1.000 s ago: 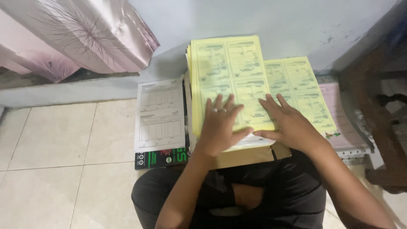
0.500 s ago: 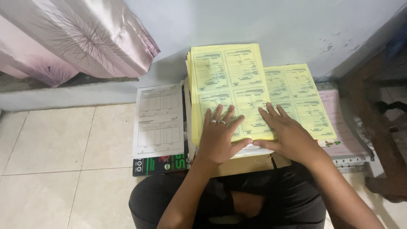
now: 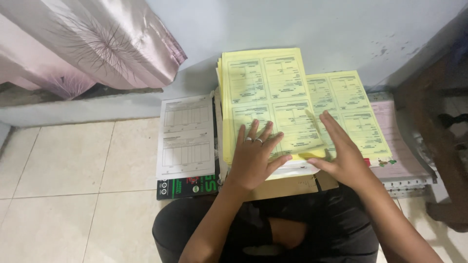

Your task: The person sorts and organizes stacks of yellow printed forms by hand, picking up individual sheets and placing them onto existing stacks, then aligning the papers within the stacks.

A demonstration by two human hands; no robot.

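A thick stack of yellow printed forms lies in front of me on a brown cardboard piece over my lap. My left hand rests flat on the lower part of the stack, fingers spread, rings on two fingers. My right hand stands edge-on at the stack's right side, thumb under the lower right corner of the top sheets. A second yellow form lies to the right, partly under that hand.
A white printed form lies left on a black and green book. Pink sheets lie at right beside dark wooden furniture. A pale wall and a pink curtain are behind; tiled floor spreads to the left.
My right hand has lifted from lying flat on the forms and turned edge-on at the stack's right side. The left hand stays flat on the stack.
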